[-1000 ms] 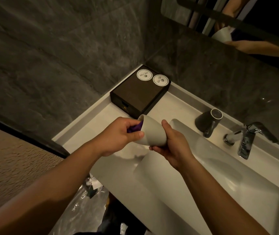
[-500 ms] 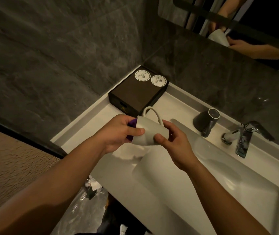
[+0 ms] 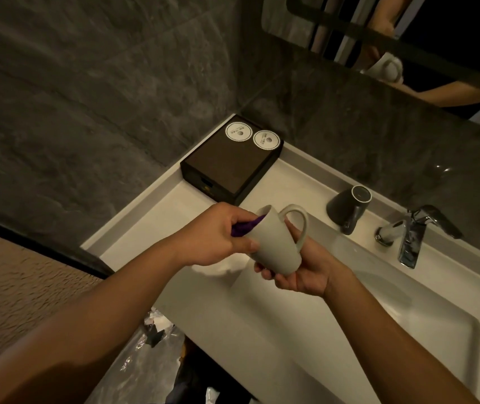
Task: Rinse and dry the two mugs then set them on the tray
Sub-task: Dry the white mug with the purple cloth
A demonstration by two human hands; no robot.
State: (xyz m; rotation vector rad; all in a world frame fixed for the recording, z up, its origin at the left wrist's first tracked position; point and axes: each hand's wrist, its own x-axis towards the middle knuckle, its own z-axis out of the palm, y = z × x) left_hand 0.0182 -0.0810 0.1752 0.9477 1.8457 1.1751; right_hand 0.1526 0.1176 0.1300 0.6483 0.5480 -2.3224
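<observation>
A white mug (image 3: 276, 243) is tilted on its side above the left end of the sink basin (image 3: 407, 310), mouth toward the left, handle up and to the right. My right hand (image 3: 300, 269) cradles it from below, fingers curled round its base. My left hand (image 3: 218, 234) grips a purple cloth (image 3: 247, 228) pushed into the mug's mouth, thumb on the rim. The dark brown tray (image 3: 227, 167) sits in the counter's back left corner with two round white discs (image 3: 238, 132) on it. No second mug shows.
A dark cone-shaped holder (image 3: 349, 205) and a chrome faucet (image 3: 410, 234) stand at the back of the white counter (image 3: 151, 217). Dark stone walls close in behind and on the left. A mirror (image 3: 393, 39) hangs upper right. A plastic-lined bin (image 3: 145, 363) sits below the counter.
The mug has turned in my hands: its handle came up from out of sight and swung to the right. My right hand shifted from the mug's side to under its base.
</observation>
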